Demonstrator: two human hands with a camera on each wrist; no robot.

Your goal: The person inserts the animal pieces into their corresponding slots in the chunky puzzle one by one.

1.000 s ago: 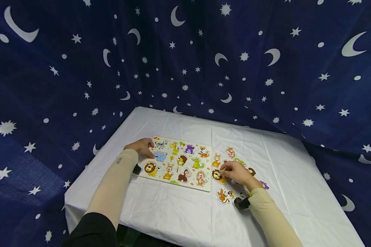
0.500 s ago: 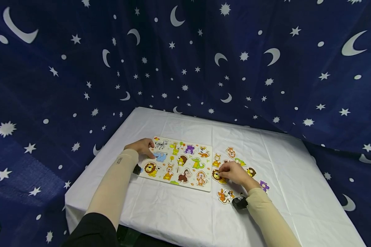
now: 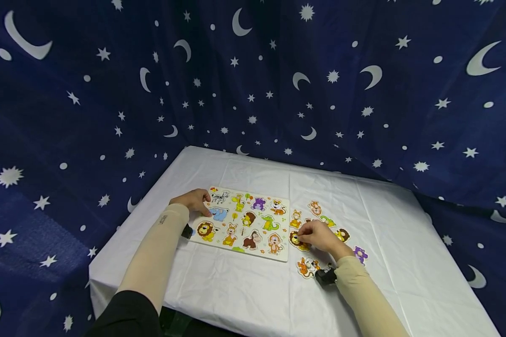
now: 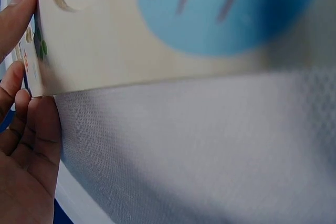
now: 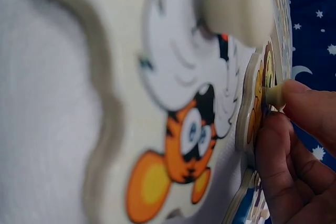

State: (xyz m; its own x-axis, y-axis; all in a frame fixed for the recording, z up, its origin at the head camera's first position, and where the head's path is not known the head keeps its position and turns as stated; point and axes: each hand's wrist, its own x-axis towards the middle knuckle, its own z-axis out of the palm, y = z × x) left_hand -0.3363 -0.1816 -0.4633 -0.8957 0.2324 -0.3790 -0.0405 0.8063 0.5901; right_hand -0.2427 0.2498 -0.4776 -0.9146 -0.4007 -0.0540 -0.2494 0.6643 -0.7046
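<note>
A wooden puzzle board [image 3: 218,242] printed with cartoon animals lies on the table. My left hand [image 3: 194,200] grips its left edge, the thumb on the printed face; in the left wrist view the other fingers meet the board's edge. Right of the board, my right hand [image 3: 322,235] pinches the small knob of a lion puzzle piece [image 3: 295,239], plainest in the right wrist view. That piece appears to lie flat on the cloth. Close in front of the right wrist camera is a tiger piece [image 5: 181,145] with a pale knob [image 5: 239,9].
Loose animal pieces surround the right hand: a kangaroo [image 3: 295,219], a monkey [image 3: 314,208], a crocodile [image 3: 328,220], a hedgehog [image 3: 343,234] and a purple hippo-like piece [image 3: 360,254]. Some are partly hidden. A white cloth [image 3: 236,295] covers the table; a star-patterned curtain [image 3: 253,93] hangs behind.
My right hand has shifted slightly left and settled on the lion piece's knob, uncovering more of the purple and hedgehog pieces. The left hand and board stay put.
</note>
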